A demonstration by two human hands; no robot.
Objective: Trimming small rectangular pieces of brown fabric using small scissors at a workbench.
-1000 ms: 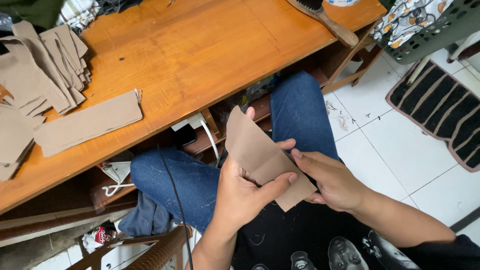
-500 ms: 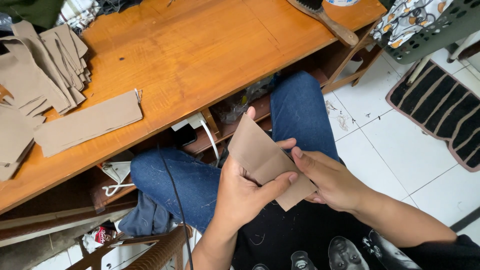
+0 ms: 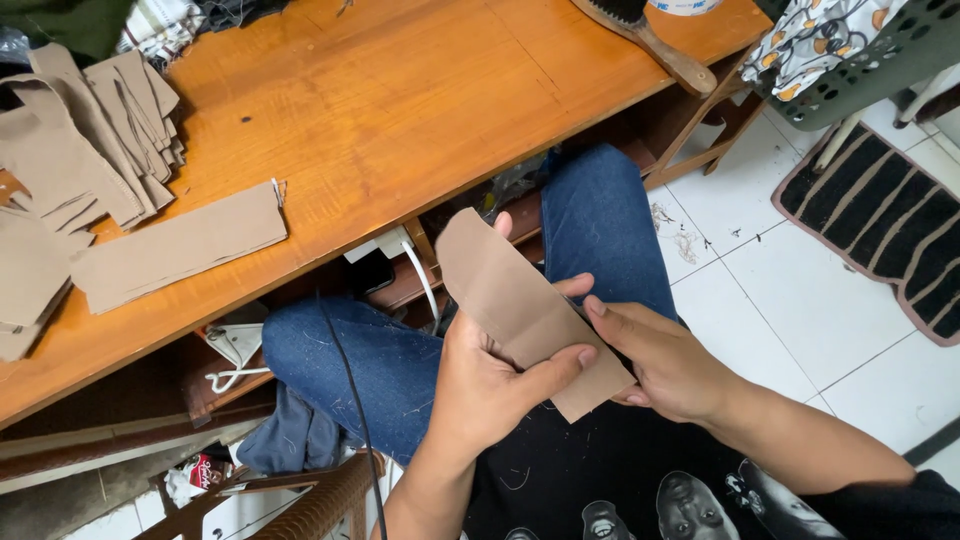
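Note:
A long brown fabric strip [image 3: 505, 290] with a lengthwise fold is held over my lap, tilted from upper left to lower right. My left hand [image 3: 490, 385] grips it from below, thumb across its lower part and a fingertip showing behind its top end. My right hand [image 3: 665, 360] holds the strip's lower right edge, fingers on top. Both hands hover above my blue-jeaned knees [image 3: 595, 215], just in front of the wooden table [image 3: 400, 110].
A flat stack of brown strips [image 3: 180, 250] lies on the table's left, with piles of cut brown pieces [image 3: 90, 130] behind it. A wooden brush [image 3: 650, 35] lies at the far right of the table. A green basket [image 3: 880, 55] and a striped mat [image 3: 885, 215] stand on the tiled floor.

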